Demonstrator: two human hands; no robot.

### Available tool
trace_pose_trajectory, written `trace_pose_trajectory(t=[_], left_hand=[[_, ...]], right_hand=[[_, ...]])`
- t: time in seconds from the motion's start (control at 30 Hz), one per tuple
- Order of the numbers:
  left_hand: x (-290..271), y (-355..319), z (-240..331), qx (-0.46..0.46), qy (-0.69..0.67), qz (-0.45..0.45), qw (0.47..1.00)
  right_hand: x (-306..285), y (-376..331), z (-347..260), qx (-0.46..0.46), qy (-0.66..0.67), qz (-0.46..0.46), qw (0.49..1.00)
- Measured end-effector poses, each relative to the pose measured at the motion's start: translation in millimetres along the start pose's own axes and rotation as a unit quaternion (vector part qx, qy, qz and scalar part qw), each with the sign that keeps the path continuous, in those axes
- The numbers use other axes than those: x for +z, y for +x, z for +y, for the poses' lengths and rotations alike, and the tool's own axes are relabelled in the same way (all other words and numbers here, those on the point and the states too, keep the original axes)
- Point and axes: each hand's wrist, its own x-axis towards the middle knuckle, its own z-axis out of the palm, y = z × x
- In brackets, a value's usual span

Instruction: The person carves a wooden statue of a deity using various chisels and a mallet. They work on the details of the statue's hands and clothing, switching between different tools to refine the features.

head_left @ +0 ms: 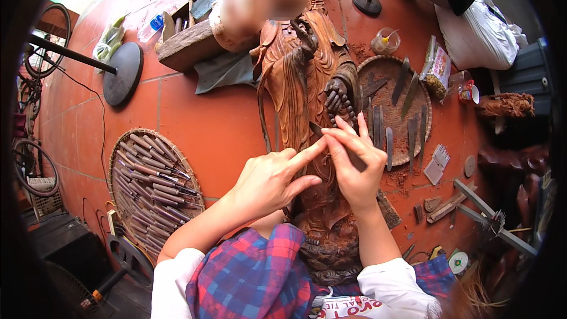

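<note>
A reddish-brown carved wooden statue (290, 91) in draped robes lies lengthwise in front of me, its base towards my lap. My right hand (363, 171) pinches a thin dark flat blade (317, 130), held slantwise over the robe folds just below the statue's carved hand (338, 95). From the left, my left hand (263, 180) reaches over the robe. Its index finger is stretched out to the blade beside my right fingertips, and its thumb stands apart. Whether the blade's edge touches the wood, I cannot tell.
On the left, a woven tray (112, 162) holds several wooden-handled carving tools. Several flat blades lie in another woven tray (430, 106) at right, near wood shavings. A wooden block (186, 47) lies beside the statue's head. A round black stand base (124, 74) and metal frame (493, 221) flank me.
</note>
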Motion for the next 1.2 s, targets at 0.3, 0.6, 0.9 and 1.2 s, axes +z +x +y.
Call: trace_pose_trajectory(t=[0.3, 0.6, 0.9, 1.2], left_hand=[[-2, 3, 2, 0.004, 0.028, 0.011, 1.000], [-2, 3, -6, 0.021, 0.001, 0.038, 0.999], [-2, 4, -3, -0.005, -0.031, 0.033, 0.999], [9, 6, -9, 0.044, -0.037, 0.150, 0.987]], right_hand=[[1, 2, 3, 0.006, 0.016, -0.003, 1.000], [5, 3, -4, 0.013, 0.002, 0.008, 1.000], [5, 4, -2, 0.009, 0.001, 0.017, 1.000], [-6, 10, 6, -0.054, -0.010, -0.063, 0.997]])
